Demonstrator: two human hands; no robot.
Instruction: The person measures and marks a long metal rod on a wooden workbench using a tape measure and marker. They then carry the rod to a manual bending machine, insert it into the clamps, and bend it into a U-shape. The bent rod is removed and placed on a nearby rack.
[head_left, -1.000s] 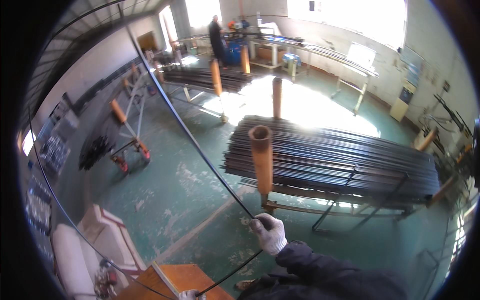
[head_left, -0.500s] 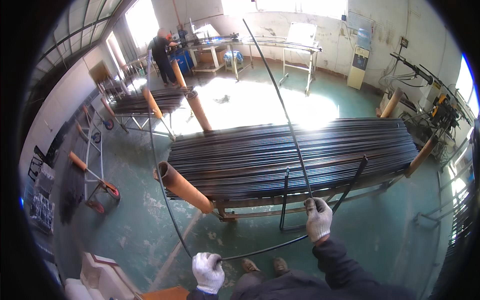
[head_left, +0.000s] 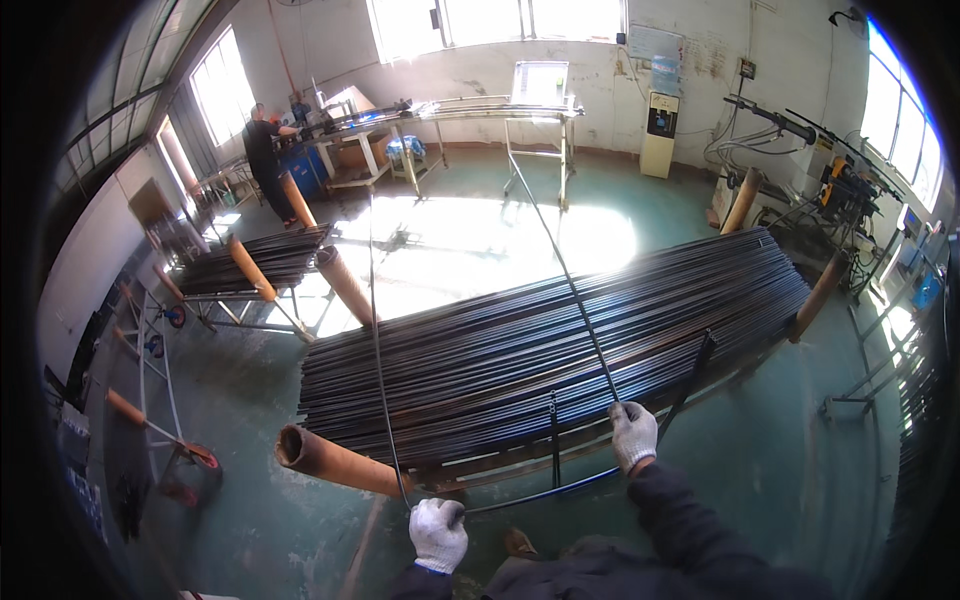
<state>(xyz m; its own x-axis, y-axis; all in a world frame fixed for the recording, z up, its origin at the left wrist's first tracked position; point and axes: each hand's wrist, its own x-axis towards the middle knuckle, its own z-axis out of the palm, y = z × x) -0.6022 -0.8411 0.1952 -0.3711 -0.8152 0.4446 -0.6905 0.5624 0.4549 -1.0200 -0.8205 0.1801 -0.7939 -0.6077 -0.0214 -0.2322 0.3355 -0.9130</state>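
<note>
A long, thin black rod (head_left: 582, 312), bent into a wide U, is held in front of me, with its two legs reaching away over the stack of rods. White knit gloves cover both hands. My left hand (head_left: 437, 535) is closed round the left bend of the U. My right hand (head_left: 634, 436) grips the right bend, higher and farther off. Between them the bottom bar of the U runs slightly bowed. Just beyond lies a wide stack of straight black rods (head_left: 520, 350) on a low cart, with thin black uprights (head_left: 555, 440) at its near side.
Orange tubes (head_left: 345, 465) stand out at the cart's corners. A smaller rod cart (head_left: 215, 265) and a wheeled frame (head_left: 165, 400) are at left. A co-worker (head_left: 262, 160) stands by a workbench (head_left: 440, 115) at the back. A water dispenser (head_left: 660, 135) and machinery (head_left: 850, 190) are at right.
My view has shifted, and the stack shows lower and tilted. The left leg of the bent rod has swung right and now lies over the stack. Both hands keep their grip.
</note>
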